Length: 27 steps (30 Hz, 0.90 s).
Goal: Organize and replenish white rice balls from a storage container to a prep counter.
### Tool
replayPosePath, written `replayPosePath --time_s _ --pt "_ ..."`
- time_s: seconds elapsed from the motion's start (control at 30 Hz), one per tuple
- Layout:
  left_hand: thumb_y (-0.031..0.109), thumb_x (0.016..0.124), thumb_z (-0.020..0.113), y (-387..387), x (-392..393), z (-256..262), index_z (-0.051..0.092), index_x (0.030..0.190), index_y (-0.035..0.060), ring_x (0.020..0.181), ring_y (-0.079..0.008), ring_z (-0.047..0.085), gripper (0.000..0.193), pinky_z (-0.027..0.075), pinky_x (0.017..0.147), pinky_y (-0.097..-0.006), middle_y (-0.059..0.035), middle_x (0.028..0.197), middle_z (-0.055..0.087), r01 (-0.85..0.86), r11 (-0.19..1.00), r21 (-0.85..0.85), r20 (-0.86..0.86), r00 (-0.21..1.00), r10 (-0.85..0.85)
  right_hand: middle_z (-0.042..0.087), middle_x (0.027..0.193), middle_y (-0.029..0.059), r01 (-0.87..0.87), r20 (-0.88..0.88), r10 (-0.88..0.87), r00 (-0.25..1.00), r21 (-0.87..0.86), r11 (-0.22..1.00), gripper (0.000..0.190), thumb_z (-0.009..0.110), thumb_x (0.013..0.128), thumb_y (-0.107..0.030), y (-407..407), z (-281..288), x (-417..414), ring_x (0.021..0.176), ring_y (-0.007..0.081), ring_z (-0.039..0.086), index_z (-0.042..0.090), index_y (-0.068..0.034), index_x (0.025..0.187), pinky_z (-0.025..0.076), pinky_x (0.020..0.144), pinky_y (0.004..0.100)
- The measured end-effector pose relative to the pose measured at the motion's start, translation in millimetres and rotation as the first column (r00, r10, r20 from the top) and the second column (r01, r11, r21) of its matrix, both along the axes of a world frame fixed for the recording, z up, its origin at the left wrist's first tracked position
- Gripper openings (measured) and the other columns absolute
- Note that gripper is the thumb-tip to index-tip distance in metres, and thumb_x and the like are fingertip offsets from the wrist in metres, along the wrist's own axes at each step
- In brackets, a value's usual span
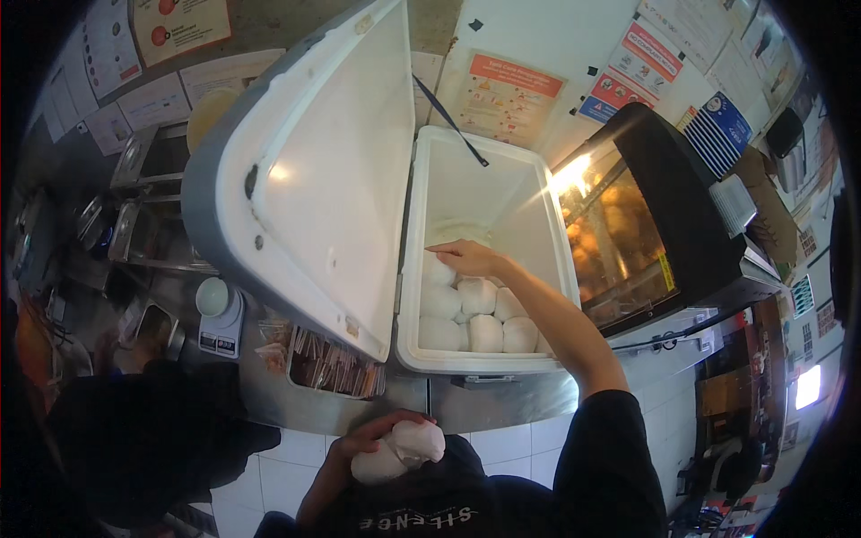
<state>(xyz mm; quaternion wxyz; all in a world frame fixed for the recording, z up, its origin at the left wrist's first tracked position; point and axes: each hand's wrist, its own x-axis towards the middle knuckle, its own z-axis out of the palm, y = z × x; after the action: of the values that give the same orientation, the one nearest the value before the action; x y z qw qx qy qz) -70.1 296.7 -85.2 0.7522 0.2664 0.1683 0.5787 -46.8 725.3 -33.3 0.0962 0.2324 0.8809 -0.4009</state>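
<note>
A white-lined cooler box (413,202) stands before me with its grey-backed lid (336,168) raised to the left. Several round white bundles (477,296), seemingly wrapped in thin plastic, lie in its lower part. My right hand (464,257) reaches into the box over the bundles at the left side; its index finger is extended and it appears to rest on or just above one bundle. Near my torso, below the counter's front edge, my left hand (377,434) holds white bundles (417,440) of the same kind against my body.
A lit glass display warmer (612,222) stands right of the cooler. On the steel counter at left are a tray of thin wrapped packets (329,363), a kitchen scale with a bowl (218,319) and metal pans (155,222). A co-worker in black (155,430) is at lower left.
</note>
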Motion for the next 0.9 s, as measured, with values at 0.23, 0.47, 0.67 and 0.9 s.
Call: replayPosePath --time_s 0.23,0.47,0.67,0.9 --pt "0.035 0.068 0.077 15.0 10.8 5.4 0.028 0.156 0.0017 0.139 -0.0359 0.045 0.106 0.041 0.112 -0.0471 -0.0197 0.157 0.036 -0.008 0.986 -0.166 0.142 0.989 0.031 0.069 0.117 0.0206 0.095 -0.145 -0.067 0.987 0.193 0.977 0.037 0.051 0.102 -0.031 13.0 -11.2 -3.2 0.108 0.0373 0.064 0.066 -0.003 0.122 0.049 0.095 0.0456" --pt "0.033 0.064 0.077 1.5 6.5 4.3 0.021 0.159 0.0031 0.139 -0.0357 0.045 0.114 0.040 0.113 -0.0458 -0.0207 0.155 0.039 -0.152 0.961 -0.230 0.082 0.981 0.175 0.062 0.084 0.0167 0.011 -0.373 0.149 0.916 0.395 0.918 0.020 0.069 0.091 -0.020 -154.8 185.9 88.6 0.075 0.0374 0.067 0.058 -0.003 0.092 0.055 0.065 0.0444" --pt "0.040 0.065 0.078 20.4 2.5 4.0 0.017 0.159 0.0041 0.135 -0.0329 0.049 0.118 0.042 0.110 -0.0427 -0.0207 0.150 0.043 -0.012 0.988 -0.154 0.032 0.999 0.017 0.061 0.109 0.0242 -0.200 -0.188 0.244 0.952 0.222 0.954 0.051 0.070 0.090 -0.029 -253.9 101.3 150.8 0.105 0.0440 0.063 0.050 0.000 0.127 0.056 0.084 0.0494" --pt "0.041 0.072 0.076 11.3 6.1 -4.9 0.022 0.159 0.0069 0.142 -0.0414 0.041 0.108 0.039 0.113 -0.0487 -0.0237 0.153 0.038 0.057 0.996 -0.063 -0.022 0.998 -0.059 0.062 0.120 0.0219 -0.233 -0.300 0.142 0.943 -0.292 0.928 0.051 0.068 0.084 -0.010 -211.6 114.6 143.2 0.113 0.0385 0.064 0.054 -0.006 0.133 0.051 0.099 0.0464"
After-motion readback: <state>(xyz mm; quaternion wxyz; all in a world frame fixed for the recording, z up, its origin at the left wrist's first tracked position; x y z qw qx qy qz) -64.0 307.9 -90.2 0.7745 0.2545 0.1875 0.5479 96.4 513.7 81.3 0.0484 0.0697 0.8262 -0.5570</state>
